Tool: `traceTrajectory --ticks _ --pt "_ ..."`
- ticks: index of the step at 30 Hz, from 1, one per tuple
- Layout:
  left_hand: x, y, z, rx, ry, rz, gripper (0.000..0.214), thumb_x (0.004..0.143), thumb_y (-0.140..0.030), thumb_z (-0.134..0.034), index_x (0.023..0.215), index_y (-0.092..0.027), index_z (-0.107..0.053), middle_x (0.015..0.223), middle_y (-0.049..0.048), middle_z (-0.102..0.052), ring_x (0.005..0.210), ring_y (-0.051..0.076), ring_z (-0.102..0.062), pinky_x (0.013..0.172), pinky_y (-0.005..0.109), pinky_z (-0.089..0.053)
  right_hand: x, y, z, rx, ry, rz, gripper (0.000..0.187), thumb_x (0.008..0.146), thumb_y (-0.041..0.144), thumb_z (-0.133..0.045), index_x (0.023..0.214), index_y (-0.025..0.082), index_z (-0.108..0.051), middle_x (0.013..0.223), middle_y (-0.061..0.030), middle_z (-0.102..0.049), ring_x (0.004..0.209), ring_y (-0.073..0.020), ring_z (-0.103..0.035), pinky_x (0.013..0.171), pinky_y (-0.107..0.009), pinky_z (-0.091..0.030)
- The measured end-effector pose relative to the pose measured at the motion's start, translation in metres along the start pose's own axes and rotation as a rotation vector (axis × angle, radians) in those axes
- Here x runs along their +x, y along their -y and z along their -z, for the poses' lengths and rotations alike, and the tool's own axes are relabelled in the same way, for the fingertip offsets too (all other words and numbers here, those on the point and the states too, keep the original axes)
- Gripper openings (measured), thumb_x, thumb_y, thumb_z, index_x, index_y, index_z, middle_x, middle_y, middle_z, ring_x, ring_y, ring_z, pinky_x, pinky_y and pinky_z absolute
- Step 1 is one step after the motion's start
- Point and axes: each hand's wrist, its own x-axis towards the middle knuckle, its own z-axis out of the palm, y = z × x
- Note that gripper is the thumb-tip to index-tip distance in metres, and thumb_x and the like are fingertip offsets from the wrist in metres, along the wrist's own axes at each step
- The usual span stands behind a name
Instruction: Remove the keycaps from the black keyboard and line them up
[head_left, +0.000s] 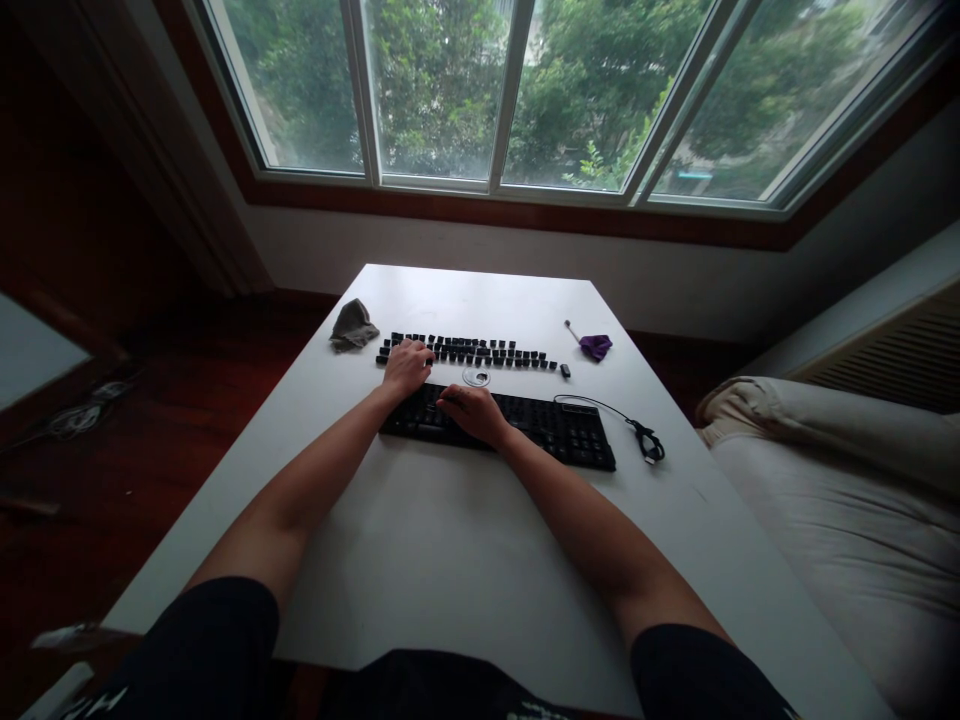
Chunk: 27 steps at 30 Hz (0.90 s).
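Observation:
A black keyboard [555, 425] lies on the white table, partly covered by my hands. My left hand [409, 366] reaches past its upper left edge, fingers bent and a little apart over the left end of the rows of loose black keycaps [480, 350]. Whether a fingertip touches a keycap is too small to tell. Over the left half of the keyboard, my right hand [474, 412] is closed with its fingers curled together; anything between the fingertips is hidden. A small clear round dish [476, 377] sits between the keycaps and the keyboard.
On the white table [420, 570], a grey cloth [354, 326] lies at the far left. Far right are a purple cloth [596, 347] and a thin brush [571, 330]. The bundled cable [646, 440] rests right of the keyboard. A cushioned seat [832, 500] stands beside the table.

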Motion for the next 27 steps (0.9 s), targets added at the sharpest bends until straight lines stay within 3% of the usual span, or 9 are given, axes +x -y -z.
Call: traceTrajectory --ticks 8,17,27 --pt "0.008 0.006 -0.013 0.001 0.041 0.017 0.019 0.08 -0.021 -0.065 0.096 -0.023 -0.075 0.108 0.0119 -0.065 0.111 0.033 -0.049 0.096 0.048 -0.038 -0.001 -0.001 0.0 -0.02 0.007 0.004 0.028 0.094 0.046 -0.058 0.091 0.021 -0.07 0.068 -0.0008 -0.067 0.054 -0.0122 -0.052 0.059 -0.024 -0.039" --pt "0.01 0.003 -0.011 0.114 0.127 0.075 0.023 0.083 -0.024 -0.062 0.103 -0.026 -0.075 0.112 0.0096 -0.065 0.113 0.03 -0.048 0.095 0.044 -0.04 -0.001 -0.001 0.0 -0.025 -0.002 0.02 0.029 0.095 0.044 -0.058 0.092 0.018 -0.07 0.069 -0.0013 -0.067 0.055 -0.0116 -0.051 0.06 -0.024 -0.039" --pt "0.007 0.007 -0.012 0.07 0.066 0.065 0.022 0.083 -0.025 -0.063 0.102 -0.024 -0.074 0.109 0.0093 -0.065 0.109 0.03 -0.05 0.096 0.044 -0.042 0.0 0.001 0.001 -0.017 0.029 -0.004 0.029 0.095 0.045 -0.057 0.092 0.019 -0.069 0.069 -0.0013 -0.067 0.055 -0.0118 -0.052 0.06 -0.024 -0.039"
